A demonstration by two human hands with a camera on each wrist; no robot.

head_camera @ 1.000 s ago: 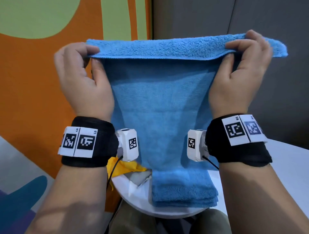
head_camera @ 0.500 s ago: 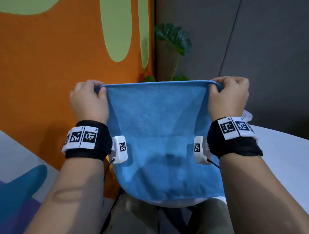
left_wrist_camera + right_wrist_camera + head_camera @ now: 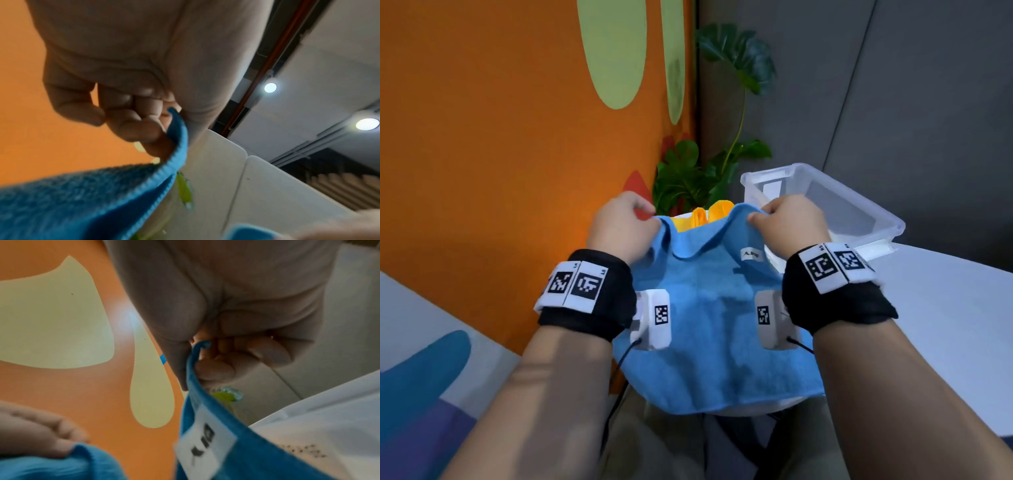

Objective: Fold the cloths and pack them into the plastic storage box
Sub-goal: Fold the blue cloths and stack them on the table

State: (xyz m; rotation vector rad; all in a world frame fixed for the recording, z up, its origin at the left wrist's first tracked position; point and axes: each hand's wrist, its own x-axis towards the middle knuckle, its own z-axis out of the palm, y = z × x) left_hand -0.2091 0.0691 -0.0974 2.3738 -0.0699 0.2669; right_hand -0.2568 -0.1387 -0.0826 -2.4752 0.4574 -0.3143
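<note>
Nearest me, the blue towel (image 3: 709, 329) lies spread over the rounded near edge of the white desk (image 3: 945, 325), its lower hem hanging just off the rim. My left hand (image 3: 619, 233) pinches the far left corner between thumb and curled fingers, and the left wrist view shows the hem caught there. My right hand (image 3: 791, 222) pinches the far right corner the same way, with the white label (image 3: 752, 255) just below it. The far edge sags between the 2 hands.

I judge this is the first fold of this towel: both corners held, ready to be brought toward me and laid on the near hem. That calls for keeping the 2 corners level and the edge taut, so the halves match.

Just beyond the towel, a yellow cloth (image 3: 709, 214) lies bunched and unfolded. To its right stands the clear plastic storage box (image 3: 859, 219), open; I see nothing in the part that shows. Behind are a leafy plant (image 3: 722, 164) and an orange wall (image 3: 500, 137).
</note>
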